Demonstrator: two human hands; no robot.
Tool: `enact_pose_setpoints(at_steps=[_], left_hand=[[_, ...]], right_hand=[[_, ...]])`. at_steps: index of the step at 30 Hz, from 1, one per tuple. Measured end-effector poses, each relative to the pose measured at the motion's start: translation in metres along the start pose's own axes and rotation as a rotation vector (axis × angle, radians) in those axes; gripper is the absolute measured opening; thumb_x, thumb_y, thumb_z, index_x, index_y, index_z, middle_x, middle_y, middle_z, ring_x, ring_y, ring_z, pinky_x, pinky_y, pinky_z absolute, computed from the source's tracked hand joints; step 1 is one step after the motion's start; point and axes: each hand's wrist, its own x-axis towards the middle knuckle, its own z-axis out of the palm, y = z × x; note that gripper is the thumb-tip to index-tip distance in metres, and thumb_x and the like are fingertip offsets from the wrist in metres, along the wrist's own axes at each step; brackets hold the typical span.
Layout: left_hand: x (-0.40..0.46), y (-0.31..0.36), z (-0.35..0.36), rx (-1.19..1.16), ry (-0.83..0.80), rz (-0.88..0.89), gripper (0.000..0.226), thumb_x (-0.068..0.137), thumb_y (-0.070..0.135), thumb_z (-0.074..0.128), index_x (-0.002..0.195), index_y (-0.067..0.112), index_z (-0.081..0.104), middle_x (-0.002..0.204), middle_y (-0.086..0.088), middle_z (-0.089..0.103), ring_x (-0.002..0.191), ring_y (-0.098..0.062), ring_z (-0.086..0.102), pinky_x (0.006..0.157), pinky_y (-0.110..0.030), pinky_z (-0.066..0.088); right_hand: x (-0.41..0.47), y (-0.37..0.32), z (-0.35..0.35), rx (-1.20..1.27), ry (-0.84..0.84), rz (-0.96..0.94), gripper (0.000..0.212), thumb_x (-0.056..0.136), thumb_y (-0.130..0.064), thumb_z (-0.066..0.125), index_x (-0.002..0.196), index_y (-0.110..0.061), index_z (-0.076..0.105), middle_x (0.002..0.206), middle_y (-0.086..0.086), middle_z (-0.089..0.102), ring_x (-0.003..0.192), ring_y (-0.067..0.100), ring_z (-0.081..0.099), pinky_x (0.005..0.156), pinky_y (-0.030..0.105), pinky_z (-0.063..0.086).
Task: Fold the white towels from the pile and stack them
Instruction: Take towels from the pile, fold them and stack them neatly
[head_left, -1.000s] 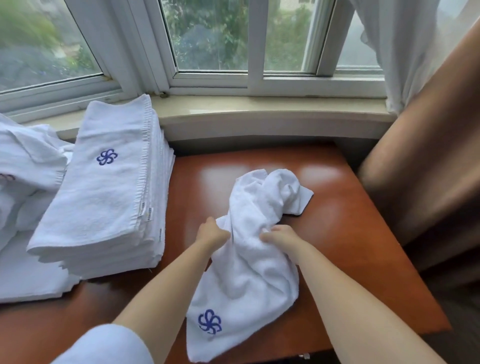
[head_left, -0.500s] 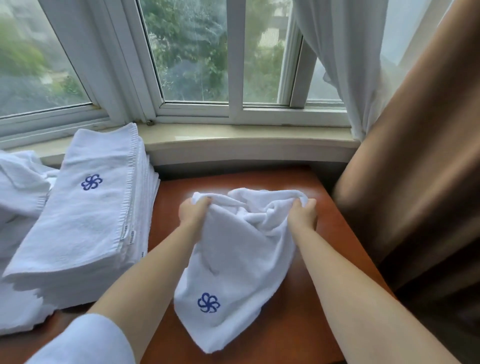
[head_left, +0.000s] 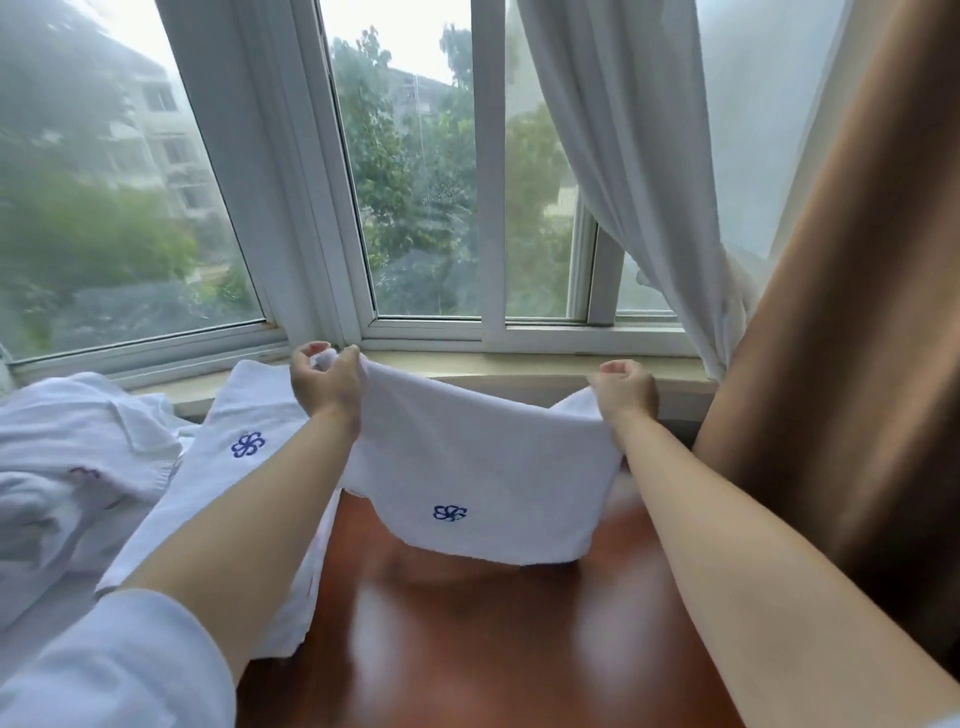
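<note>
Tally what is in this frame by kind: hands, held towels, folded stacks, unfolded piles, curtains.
Hands: 2, left hand and right hand, each gripping a top corner
Held towel: 1, spread out above the table
Folded stack: 1
Unfolded pile: 1; towels in it cannot be counted
Curtains: 2, white curtain and brown curtain
Total: 7

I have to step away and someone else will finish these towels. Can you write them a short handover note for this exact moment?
Left hand: grips one top corner of the white towel.
Right hand: grips the other top corner; the towel hangs spread above the wooden table, logo facing you.
Folded stack: at left on the table.
Unfolded pile: far left.
Done: several towels folded and stacked.
Left: fold this towel, stack it, then work through the pile.
</note>
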Motion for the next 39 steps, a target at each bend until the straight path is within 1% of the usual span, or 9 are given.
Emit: enact_pose_setpoints(at_steps=[6,13,21,23,25,27,31,36,39], left_hand=[[0.011,0.004,-0.021,0.180,0.192,0.090,0.031,0.095,0.013,0.050,0.124,0.010,0.056,0.123,-0.012,0.062,0.111,-0.027,0.057,0.089,-0.021,0.039],[0.015,-0.008,-0.039,0.621,0.113,0.007,0.040,0.098,0.015,0.030,0.120,-0.002,0.058,0.127,-0.026,0.057,0.117,-0.041,0.052,0.095,-0.038,0.040],[0.025,-0.018,-0.052,0.419,-0.022,-0.148,0.044,0.094,0.003,0.040,0.135,0.010,0.053,0.139,-0.012,0.052,0.127,-0.033,0.047,0.108,-0.036,0.038],[0.022,-0.022,-0.046,0.314,-0.083,-0.166,0.045,0.091,-0.005,0.040,0.130,0.008,0.058,0.136,-0.014,0.055,0.117,-0.031,0.055,0.100,-0.035,0.046],[0.015,-0.021,-0.040,0.216,-0.125,-0.164,0.048,0.083,-0.017,0.039,0.118,0.003,0.066,0.127,-0.020,0.061,0.084,-0.023,0.058,0.074,-0.027,0.049],[0.011,-0.021,-0.036,0.220,-0.147,-0.117,0.053,0.077,-0.023,0.038,0.110,0.002,0.070,0.120,-0.021,0.064,0.084,-0.020,0.055,0.074,-0.025,0.045],[0.014,-0.021,-0.041,0.656,-0.206,0.121,0.036,0.083,-0.009,0.049,0.088,0.014,0.076,0.108,-0.010,0.071,0.107,-0.029,0.061,0.097,-0.032,0.047],[0.015,-0.025,-0.048,0.986,-0.180,0.268,0.029,0.085,-0.002,0.053,0.097,0.013,0.075,0.115,-0.013,0.068,0.109,-0.034,0.059,0.094,-0.034,0.044],[0.012,-0.029,-0.047,1.077,-0.206,0.286,0.020,0.086,0.004,0.058,0.098,0.008,0.073,0.110,-0.018,0.067,0.103,-0.037,0.060,0.086,-0.037,0.047]], right_hand=[[0.000,-0.016,-0.019,0.008,0.305,-0.059,0.025,0.087,-0.009,0.042,0.098,-0.019,0.063,0.106,0.008,0.068,0.099,0.031,0.059,0.078,0.028,0.039],[-0.004,-0.011,-0.023,-0.103,0.247,-0.005,0.026,0.086,-0.004,0.039,0.095,-0.017,0.059,0.105,0.012,0.066,0.089,0.030,0.054,0.075,0.029,0.038],[0.004,0.002,-0.027,-0.261,0.183,0.185,0.028,0.090,-0.004,0.048,0.114,0.001,0.063,0.120,0.020,0.062,0.112,0.035,0.059,0.078,0.032,0.041],[0.003,0.005,-0.023,-0.234,0.141,0.174,0.027,0.090,-0.006,0.049,0.111,-0.005,0.066,0.119,0.017,0.064,0.111,0.034,0.059,0.077,0.029,0.038],[0.003,0.005,-0.019,-0.196,0.130,0.123,0.027,0.090,-0.006,0.048,0.107,-0.009,0.069,0.115,0.015,0.066,0.108,0.032,0.060,0.079,0.027,0.040],[0.004,0.005,-0.016,-0.185,0.091,0.075,0.031,0.090,-0.005,0.047,0.113,-0.010,0.068,0.120,0.014,0.064,0.113,0.030,0.057,0.086,0.025,0.041],[0.011,0.006,-0.016,-0.154,0.109,0.149,0.033,0.094,-0.010,0.049,0.123,-0.011,0.065,0.131,0.020,0.052,0.118,0.035,0.051,0.101,0.030,0.038],[0.006,0.014,-0.011,-0.411,-0.191,0.075,0.030,0.087,-0.005,0.055,0.116,-0.003,0.060,0.114,0.016,0.055,0.103,0.029,0.054,0.084,0.027,0.041],[-0.001,0.021,-0.006,-0.603,-0.166,-0.008,0.036,0.090,-0.011,0.052,0.124,-0.003,0.058,0.130,0.016,0.047,0.115,0.034,0.051,0.093,0.032,0.044]])
